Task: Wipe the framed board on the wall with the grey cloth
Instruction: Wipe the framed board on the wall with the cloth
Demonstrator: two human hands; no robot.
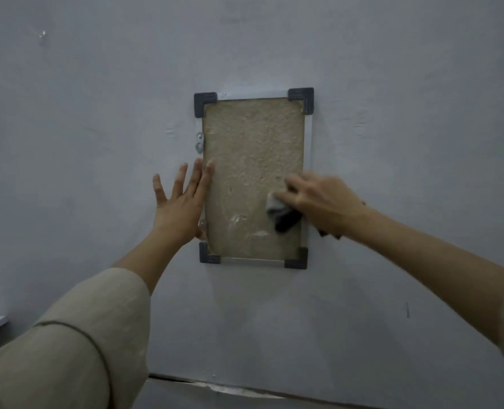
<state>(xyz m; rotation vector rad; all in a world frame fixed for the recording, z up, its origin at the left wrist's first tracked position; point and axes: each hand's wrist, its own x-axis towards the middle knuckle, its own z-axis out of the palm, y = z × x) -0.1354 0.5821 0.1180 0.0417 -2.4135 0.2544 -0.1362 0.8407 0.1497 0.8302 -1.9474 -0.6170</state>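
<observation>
Framed board [252, 172] hangs on the grey wall [392, 113], rough tan face outward, dark caps on its corners. Left hand [183, 202] flat, fingers straight, pressing the left frame edge. Right hand [318, 202] grips the bunched grey cloth [280, 214] against the lower right of the face. Cloth looks soft and limp; hold it wadded. Board appears stiff and light, likely to swing, so brace the frame.
</observation>
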